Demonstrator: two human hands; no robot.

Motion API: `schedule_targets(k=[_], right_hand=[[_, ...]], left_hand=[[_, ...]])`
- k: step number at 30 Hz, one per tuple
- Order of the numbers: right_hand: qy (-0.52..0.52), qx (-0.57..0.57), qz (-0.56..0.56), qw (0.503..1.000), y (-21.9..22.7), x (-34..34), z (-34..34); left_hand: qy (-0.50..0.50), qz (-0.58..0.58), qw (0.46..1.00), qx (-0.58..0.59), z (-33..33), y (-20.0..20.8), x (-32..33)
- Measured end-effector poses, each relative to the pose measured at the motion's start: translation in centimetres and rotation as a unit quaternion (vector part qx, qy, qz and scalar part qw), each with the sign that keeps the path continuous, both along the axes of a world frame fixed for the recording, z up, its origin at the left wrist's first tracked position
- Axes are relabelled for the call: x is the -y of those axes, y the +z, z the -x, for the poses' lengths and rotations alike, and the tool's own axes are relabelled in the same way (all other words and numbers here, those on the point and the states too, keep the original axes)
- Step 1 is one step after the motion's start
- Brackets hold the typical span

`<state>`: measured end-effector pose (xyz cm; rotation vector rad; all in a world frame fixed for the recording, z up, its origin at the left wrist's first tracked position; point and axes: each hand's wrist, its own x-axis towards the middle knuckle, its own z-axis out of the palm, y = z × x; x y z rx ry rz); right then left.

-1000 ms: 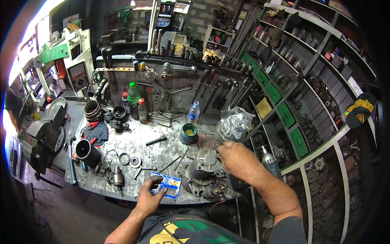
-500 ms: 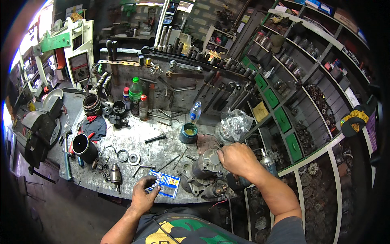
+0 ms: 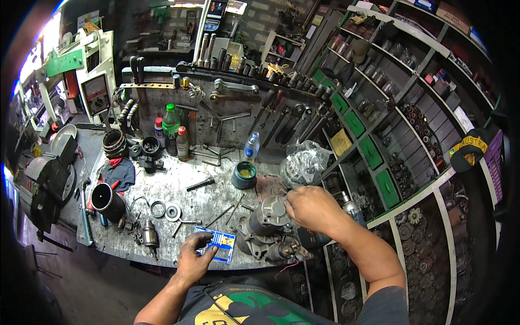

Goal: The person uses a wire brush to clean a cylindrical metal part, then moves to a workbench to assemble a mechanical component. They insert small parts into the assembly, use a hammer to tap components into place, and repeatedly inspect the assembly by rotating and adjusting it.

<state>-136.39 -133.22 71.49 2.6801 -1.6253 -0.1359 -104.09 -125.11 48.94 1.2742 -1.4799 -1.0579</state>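
Note:
A starter motor [image 3: 266, 218] stands on the bench in front of me, its grey metal end cap facing up. My right hand [image 3: 314, 208] is closed at the right edge of that cap, fingertips pressed together against it. What they pinch, if anything, is hidden. Left of the motor, a blue and white printed card [image 3: 222, 246] lies near the bench's front edge. Over its left part hovers my left hand [image 3: 196, 254], fingers bent and thumb apart, with blackened fingertips. I see nothing between them. A smaller cylinder with copper-coloured terminals [image 3: 283, 250] sits at the motor's near side.
A teal tub of yellowish grease [image 3: 244, 175] and a clear plastic bag [image 3: 306, 162] stand behind the motor. Bolts, rings [image 3: 173, 212] and a black cylinder [image 3: 107, 200] lie leftward. A power drill [image 3: 352, 208] is beyond my right wrist. Shelves [image 3: 417, 195] of parts rise at right.
The view has shifted slightly, so the bench things appear a little further left. Both hands keep nearly the same pose, the right at the motor's cap and the left over the card.

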Motion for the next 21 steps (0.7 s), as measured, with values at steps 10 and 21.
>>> schedule_targets(k=[10, 21], right_hand=[[0.008, 0.027, -0.001, 1.000, 0.1, 0.4, 0.1], [-0.034, 0.038, 0.022, 0.998, -0.6, 0.2, 0.5]], left_hand=[[-0.013, 0.058, 0.998, -0.009, 1.0, 3.7, 0.3], [-0.065, 0.230, 0.964, 0.120, 8.9, 12.9, 7.1]])
